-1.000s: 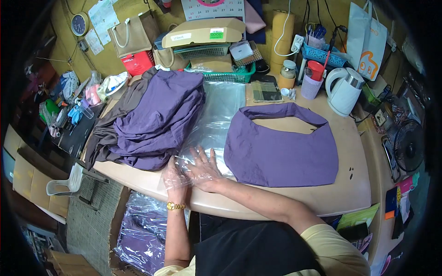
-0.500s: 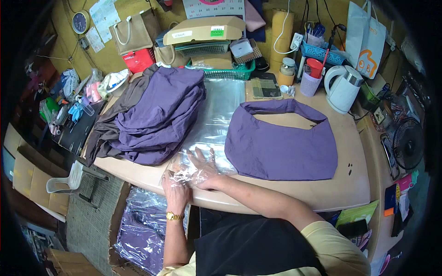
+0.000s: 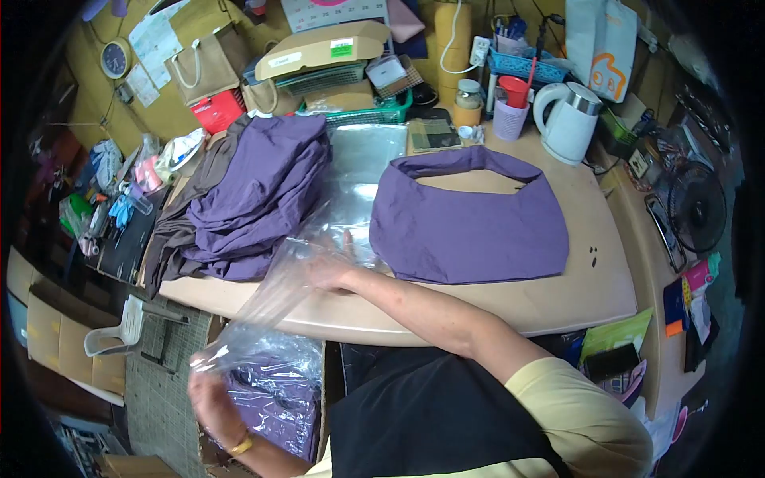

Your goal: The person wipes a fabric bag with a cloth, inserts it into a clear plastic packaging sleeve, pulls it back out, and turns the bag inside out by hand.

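A clear plastic bag is stretched from the table's front edge down to the lower left. My left hand, blurred, grips its lower end beyond the table edge. Under or inside the upper part of the plastic lies my right hand, fingers apart, beside the stack of clear plastic bags. A purple shoulder bag lies flat to the right, its strap looped away from me. On the left is a heap of purple fabric bags with dark brown fabric beside it.
Green basket and cardboard box stand at the back. A white kettle and purple cup are at the back right. Below the table edge, a carton holds plastic-wrapped purple items. A white chair stands left.
My left hand has moved down and left, pulling the plastic out long. My right hand remains near the stack. The camera view has shifted, so the table items appear higher and further left.
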`<move>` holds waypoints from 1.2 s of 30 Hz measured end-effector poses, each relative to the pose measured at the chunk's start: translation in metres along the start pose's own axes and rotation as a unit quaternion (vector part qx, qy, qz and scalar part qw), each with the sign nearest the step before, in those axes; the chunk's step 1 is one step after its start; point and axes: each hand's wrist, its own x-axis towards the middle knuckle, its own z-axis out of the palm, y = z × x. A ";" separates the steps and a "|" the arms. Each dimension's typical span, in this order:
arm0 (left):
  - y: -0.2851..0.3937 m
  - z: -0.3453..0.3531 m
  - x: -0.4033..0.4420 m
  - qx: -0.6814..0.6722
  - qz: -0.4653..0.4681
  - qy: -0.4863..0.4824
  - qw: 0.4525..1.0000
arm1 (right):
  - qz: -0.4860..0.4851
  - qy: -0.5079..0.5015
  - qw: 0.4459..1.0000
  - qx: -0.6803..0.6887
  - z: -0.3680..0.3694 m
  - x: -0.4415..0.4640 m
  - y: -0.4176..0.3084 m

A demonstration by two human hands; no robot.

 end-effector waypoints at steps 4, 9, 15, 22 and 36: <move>0.080 -0.147 0.022 -0.230 0.043 -0.028 0.972 | 0.115 -0.033 0.747 -0.654 0.033 -0.009 -0.086; 0.202 -0.210 0.016 0.252 0.223 0.393 0.856 | 0.136 -0.040 0.753 -0.643 0.047 -0.031 -0.107; 0.097 0.024 0.028 0.625 0.304 0.081 0.714 | -0.048 -0.179 0.842 -0.507 0.109 -0.105 -0.138; -0.072 0.232 -0.023 0.463 0.180 -0.385 0.778 | 0.076 0.148 0.985 0.054 0.025 -0.148 -0.168; -0.143 0.297 -0.060 0.538 0.225 -0.533 0.613 | 0.135 0.497 0.566 -0.643 -0.138 -0.324 -0.292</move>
